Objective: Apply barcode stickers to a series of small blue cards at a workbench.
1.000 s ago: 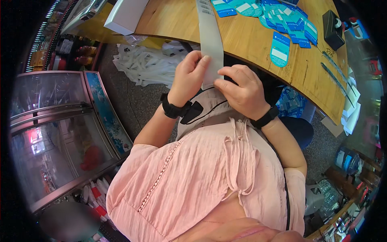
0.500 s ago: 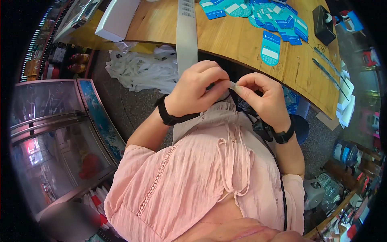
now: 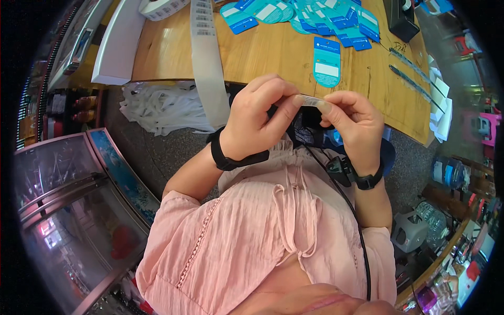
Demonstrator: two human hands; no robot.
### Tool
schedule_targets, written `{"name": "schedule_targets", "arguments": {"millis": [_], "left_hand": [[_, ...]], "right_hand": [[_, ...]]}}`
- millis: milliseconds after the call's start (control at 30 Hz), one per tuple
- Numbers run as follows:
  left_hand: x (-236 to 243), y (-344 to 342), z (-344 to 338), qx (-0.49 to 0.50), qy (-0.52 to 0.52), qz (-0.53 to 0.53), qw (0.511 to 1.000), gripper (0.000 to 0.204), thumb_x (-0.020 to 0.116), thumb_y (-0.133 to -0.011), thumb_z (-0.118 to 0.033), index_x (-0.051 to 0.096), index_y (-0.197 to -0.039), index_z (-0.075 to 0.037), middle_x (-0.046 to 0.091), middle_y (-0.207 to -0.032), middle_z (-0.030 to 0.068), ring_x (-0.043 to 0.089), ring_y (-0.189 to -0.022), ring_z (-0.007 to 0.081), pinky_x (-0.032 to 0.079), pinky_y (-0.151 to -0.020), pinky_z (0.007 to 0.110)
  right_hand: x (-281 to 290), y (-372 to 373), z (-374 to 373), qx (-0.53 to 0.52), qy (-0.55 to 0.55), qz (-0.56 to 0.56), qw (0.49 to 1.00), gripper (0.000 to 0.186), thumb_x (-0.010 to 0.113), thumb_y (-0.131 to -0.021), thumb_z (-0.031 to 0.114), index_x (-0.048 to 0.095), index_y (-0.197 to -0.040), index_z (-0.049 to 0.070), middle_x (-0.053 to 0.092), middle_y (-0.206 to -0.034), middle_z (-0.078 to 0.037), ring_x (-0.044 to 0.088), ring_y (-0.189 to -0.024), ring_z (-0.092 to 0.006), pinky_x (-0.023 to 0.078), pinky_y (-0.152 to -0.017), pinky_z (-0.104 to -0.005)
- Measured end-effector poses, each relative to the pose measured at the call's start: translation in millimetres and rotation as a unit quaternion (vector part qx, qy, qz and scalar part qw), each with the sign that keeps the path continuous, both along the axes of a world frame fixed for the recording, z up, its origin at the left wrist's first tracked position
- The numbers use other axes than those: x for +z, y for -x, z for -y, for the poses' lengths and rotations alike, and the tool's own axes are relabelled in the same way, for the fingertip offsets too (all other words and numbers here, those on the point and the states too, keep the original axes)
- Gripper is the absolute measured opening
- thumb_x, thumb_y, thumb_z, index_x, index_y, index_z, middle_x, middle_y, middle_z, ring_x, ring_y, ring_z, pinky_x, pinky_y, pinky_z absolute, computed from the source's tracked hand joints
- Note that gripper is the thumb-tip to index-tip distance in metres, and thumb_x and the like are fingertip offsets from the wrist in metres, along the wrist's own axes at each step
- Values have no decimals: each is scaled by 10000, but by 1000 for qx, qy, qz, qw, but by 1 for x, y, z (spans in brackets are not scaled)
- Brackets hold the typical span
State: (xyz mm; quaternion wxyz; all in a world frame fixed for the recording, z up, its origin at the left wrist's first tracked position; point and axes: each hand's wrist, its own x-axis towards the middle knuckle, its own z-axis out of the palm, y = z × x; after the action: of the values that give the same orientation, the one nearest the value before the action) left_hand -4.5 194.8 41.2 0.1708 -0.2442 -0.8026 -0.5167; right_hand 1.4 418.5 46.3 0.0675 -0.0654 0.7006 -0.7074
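Teal cards [image 3: 326, 64] and a white roll [image 3: 169, 7] lie beyond the pinched label [image 3: 312, 101].

Partly concealed.
Covers ends of label [image 3: 311, 101] with left hand [image 3: 257, 115] and right hand [image 3: 357, 125]; crops white roll [image 3: 167, 8] beyond left.

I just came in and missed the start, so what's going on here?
A person's left hand and right hand pinch a small white barcode label between them, near the edge of a wooden table. A label strip hangs over that edge to the left. One blue-and-teal card lies apart on the table, with a loose pile of similar cards beyond it.
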Motion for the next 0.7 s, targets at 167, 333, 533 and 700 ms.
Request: {"name": "schedule_targets", "arguments": {"millis": [167,333,533,700], "left_hand": [[0,13,-6,18,5,-27,999,179,788,-921,-77,743,-1089,-34,652,-789,102,633,-673,267,489,-644,374],[-11,35,-6,8,163,-155,974,409,850,-848,-187,748,-1241,-143,671,-1025,38,660,-917,243,481,-790,403],[-14,33,-5,11,265,-142,954,454,823,-863,-287,766,-1305,-201,605,-1104,-10,585,-1027,226,446,-882,407],[-17,35,-7,28,258,-165,952,478,863,-763,-275,766,-1224,-195,624,-1124,-28,603,-1052,198,440,-866,385]], "right_hand": [[15,13,-20,-47,8,19,999,133,763,-1007,37,739,-1116,-34,744,-904,-53,685,-734,-91,568,-686,-231],[28,42,-45,-79,-33,111,990,156,759,-1022,113,738,-1113,-12,719,-847,-37,653,-678,-69,537,-601,-212],[45,67,-27,-56,-112,211,969,172,780,-1012,159,749,-1105,18,716,-818,5,626,-604,-40,516,-544,-193],[41,77,-25,-17,-135,199,970,170,787,-1006,164,754,-1075,11,734,-830,-3,637,-606,-27,520,-523,-183]]}}
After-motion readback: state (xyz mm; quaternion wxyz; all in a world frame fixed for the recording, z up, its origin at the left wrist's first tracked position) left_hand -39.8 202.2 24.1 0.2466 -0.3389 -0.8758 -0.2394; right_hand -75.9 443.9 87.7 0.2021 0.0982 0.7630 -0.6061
